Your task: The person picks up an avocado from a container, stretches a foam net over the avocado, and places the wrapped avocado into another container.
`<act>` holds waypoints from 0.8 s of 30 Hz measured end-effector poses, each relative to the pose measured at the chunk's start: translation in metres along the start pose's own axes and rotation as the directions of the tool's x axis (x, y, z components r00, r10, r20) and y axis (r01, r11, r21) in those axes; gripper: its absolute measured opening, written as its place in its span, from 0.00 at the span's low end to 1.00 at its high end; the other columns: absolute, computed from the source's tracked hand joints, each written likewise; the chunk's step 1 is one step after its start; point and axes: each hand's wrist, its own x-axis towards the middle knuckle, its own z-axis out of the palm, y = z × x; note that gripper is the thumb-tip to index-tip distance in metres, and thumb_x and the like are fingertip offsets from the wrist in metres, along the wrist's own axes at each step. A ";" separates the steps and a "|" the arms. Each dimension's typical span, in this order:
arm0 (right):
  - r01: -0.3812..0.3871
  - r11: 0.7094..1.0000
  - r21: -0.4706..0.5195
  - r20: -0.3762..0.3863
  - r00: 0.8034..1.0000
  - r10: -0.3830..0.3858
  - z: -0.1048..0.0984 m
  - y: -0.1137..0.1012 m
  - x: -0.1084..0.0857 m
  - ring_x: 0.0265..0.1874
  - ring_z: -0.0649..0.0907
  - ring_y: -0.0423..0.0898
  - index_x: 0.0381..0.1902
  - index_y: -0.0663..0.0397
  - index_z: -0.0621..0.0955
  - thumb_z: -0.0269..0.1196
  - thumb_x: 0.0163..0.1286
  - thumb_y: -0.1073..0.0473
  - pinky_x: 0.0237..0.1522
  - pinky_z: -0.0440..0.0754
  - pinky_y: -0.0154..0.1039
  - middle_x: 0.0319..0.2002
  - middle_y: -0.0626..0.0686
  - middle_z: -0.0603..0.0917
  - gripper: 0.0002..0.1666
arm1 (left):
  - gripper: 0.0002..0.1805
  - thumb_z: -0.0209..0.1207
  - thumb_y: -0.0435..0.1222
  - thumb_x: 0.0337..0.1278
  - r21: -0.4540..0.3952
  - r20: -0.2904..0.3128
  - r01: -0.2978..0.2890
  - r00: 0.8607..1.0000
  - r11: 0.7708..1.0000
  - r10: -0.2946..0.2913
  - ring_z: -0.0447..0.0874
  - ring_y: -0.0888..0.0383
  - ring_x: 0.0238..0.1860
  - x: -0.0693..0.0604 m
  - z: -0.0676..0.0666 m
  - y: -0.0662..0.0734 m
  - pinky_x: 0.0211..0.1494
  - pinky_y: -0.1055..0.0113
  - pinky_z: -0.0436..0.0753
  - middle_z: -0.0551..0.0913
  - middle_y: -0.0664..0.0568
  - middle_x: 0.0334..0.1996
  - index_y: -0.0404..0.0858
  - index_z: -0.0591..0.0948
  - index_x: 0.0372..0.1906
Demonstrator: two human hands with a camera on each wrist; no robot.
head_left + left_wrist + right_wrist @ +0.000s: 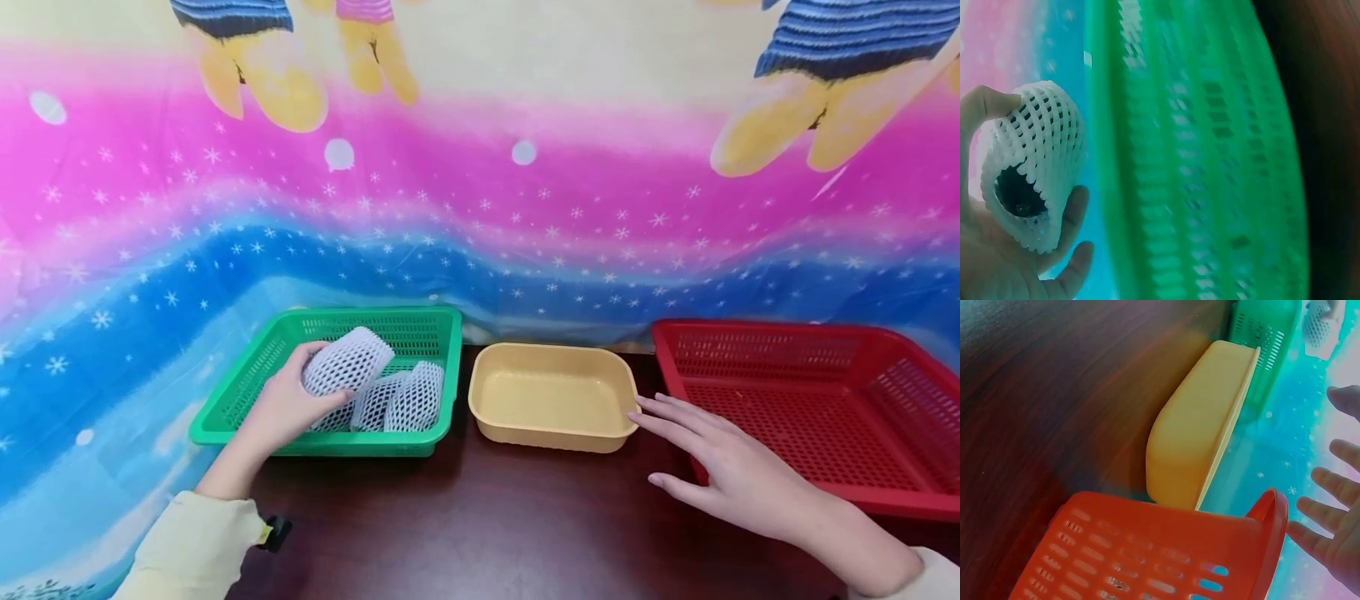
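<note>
My left hand (288, 404) grips a white foam fruit net (348, 360) above the green basket (442, 429). Through the net's open end, the left wrist view shows a dark, rounded thing (1019, 194) inside. Under that hand, several more white foam nets (416, 398) lie in the basket; whatever they wrap is hidden. My right hand (731, 467) has its fingers spread and holds nothing. In the head view its fingertips overlap the right rim of the yellow tub (555, 437); contact is unclear there, but the right wrist view shows them apart from it.
A red basket (862, 498) with slotted walls stands to the right, partly behind my right hand. The yellow tub sits between the two baskets. Everything stands on a dark brown table (480, 525), with a patterned cloth (480, 200) hanging behind.
</note>
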 end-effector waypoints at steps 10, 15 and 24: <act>-0.072 0.997 0.025 -0.004 0.997 0.072 -0.003 0.011 -0.007 0.69 0.71 0.55 0.73 0.39 0.73 0.79 0.57 0.45 0.60 0.75 0.62 0.73 0.49 0.70 0.47 | 0.50 0.66 0.53 0.63 0.066 -0.051 0.159 0.986 0.985 -0.156 0.78 0.35 0.49 0.009 -0.011 -0.046 0.31 0.56 0.82 0.72 0.25 0.58 0.30 0.56 0.76; -0.107 0.994 0.016 0.016 0.994 0.107 -0.003 0.016 -0.010 0.71 0.69 0.56 0.75 0.38 0.71 0.77 0.59 0.44 0.63 0.72 0.62 0.74 0.51 0.69 0.48 | 0.52 0.64 0.55 0.65 0.102 -0.038 0.195 0.981 0.975 -0.192 0.75 0.31 0.53 0.009 -0.014 -0.055 0.41 0.45 0.81 0.70 0.23 0.59 0.26 0.52 0.76; -0.134 0.991 0.026 0.044 0.990 0.133 -0.001 0.022 -0.016 0.71 0.68 0.61 0.76 0.38 0.70 0.76 0.60 0.44 0.63 0.68 0.69 0.72 0.58 0.70 0.48 | 0.53 0.63 0.53 0.66 0.158 -0.025 0.241 0.971 0.958 -0.240 0.73 0.27 0.56 0.005 -0.012 -0.061 0.47 0.37 0.78 0.68 0.21 0.61 0.23 0.49 0.76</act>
